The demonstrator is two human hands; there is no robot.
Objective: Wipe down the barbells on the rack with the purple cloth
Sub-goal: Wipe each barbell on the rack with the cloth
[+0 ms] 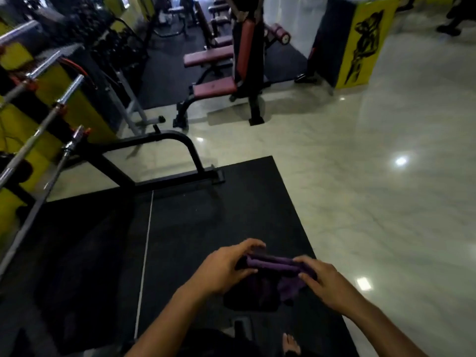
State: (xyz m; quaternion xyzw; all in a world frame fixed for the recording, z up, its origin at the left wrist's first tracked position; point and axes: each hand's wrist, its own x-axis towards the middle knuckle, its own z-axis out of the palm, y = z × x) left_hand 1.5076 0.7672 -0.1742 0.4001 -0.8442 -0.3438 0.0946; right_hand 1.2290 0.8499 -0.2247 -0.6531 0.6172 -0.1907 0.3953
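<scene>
Both arms reach out in front of the body, low in the view, and the two hands meet close together. The left hand (221,269) has its fingers curled over the top of a purple cloth (273,264) and its thumb under it. The right hand (324,282) pinches the other end of the cloth with bent fingers. Both forearms are bare. One bare foot (291,343) shows below the hands.

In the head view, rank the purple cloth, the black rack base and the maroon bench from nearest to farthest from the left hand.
1. Purple cloth: held in the left hand.
2. Black rack base: on the floor ahead, to the left.
3. Maroon bench: farther back, across the pale floor.
</scene>
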